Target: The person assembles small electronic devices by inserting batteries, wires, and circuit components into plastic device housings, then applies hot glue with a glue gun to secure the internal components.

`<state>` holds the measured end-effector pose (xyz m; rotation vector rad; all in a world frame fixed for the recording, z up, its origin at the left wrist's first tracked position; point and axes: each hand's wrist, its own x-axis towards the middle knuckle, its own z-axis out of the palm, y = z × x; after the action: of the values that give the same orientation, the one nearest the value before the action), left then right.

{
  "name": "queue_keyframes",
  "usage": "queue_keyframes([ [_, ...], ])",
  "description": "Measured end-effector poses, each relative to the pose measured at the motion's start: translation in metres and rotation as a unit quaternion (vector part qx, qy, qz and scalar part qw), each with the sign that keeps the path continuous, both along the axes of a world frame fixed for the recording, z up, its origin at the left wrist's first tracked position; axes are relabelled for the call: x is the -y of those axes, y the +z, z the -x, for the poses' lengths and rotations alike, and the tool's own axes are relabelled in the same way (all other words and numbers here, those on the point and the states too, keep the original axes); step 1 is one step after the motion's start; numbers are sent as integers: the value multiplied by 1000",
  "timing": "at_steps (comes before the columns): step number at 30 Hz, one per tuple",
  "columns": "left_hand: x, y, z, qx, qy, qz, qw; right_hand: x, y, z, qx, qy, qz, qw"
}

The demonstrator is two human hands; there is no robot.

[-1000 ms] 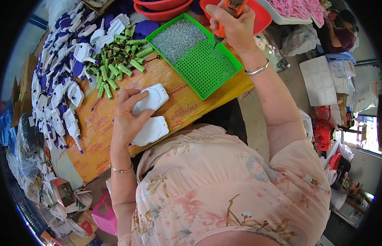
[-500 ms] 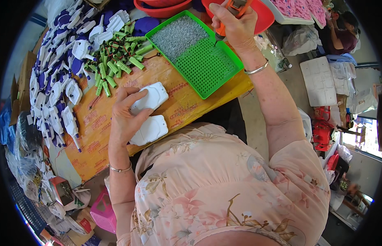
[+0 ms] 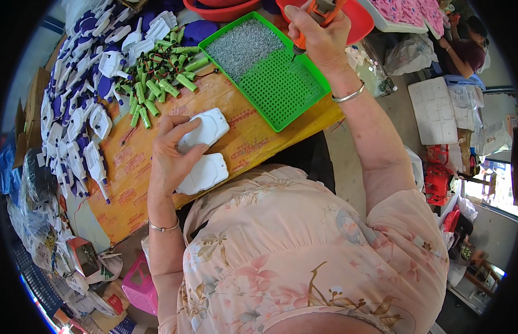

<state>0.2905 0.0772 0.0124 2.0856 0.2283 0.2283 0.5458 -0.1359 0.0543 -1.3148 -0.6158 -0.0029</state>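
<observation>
My left hand (image 3: 171,150) has its thumb and fingers closed around a white plastic casing (image 3: 210,129) near the table's front edge. A second white casing (image 3: 208,173) lies just below it, partly covered by my thumb and palm. My right hand (image 3: 328,47) grips an orange electric screwdriver (image 3: 324,12), whose upper end runs out of view. Its dark bit points down over the right side of a green perforated tray (image 3: 275,127). Small silvery screws (image 3: 245,47) are heaped in the tray's far left half, with a few scattered toward the right.
Green-wrapped battery packs (image 3: 153,89) with wires lie left of the tray. A large pile of white and purple plastic parts (image 3: 75,117) covers the table's left side. Red basins (image 3: 225,14) stand at the back. Another person (image 3: 465,53) is at the far right, near pink pieces (image 3: 401,12).
Both hands keep nearly the same place and grip, with the bit still over the tray. The other person's arm at the far right has shifted.
</observation>
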Motion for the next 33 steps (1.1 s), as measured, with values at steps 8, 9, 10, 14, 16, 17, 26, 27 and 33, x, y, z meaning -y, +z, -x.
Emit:
queue_keyframes([
  [8, 2, 1, 0, 3, 2, -9, 1000, -3, 11, 1, 6, 9, 33, 999],
  [9, 2, 1, 0, 3, 2, -11, 1000, -2, 11, 1, 7, 10, 33, 999],
  [10, 2, 2, 0, 4, 3, -11, 1000, -2, 12, 2, -11, 17, 31, 999],
  [14, 2, 3, -1, -1, -2, -12, 1000, -1, 11, 1, -37, 37, -12, 999],
  [16, 2, 3, -1, -1, -2, -17, 1000, -3, 11, -2, -12, 38, -31, 999],
  [17, 2, 3, -1, 0, -2, -19, 1000, -4, 12, -3, 12, 38, -51, 998],
  [26, 1, -1, 1, 8, 16, -21, 1000, -26, 47, 63, 9, 144, -38, 989],
  [27, 0, -2, 1, 9, 9, -22, 1000, -33, 43, 74, -24, 155, -56, 986],
  [33, 2, 0, -2, 29, -5, -38, 999, -84, 2, 57, 400, 225, -166, 873],
])
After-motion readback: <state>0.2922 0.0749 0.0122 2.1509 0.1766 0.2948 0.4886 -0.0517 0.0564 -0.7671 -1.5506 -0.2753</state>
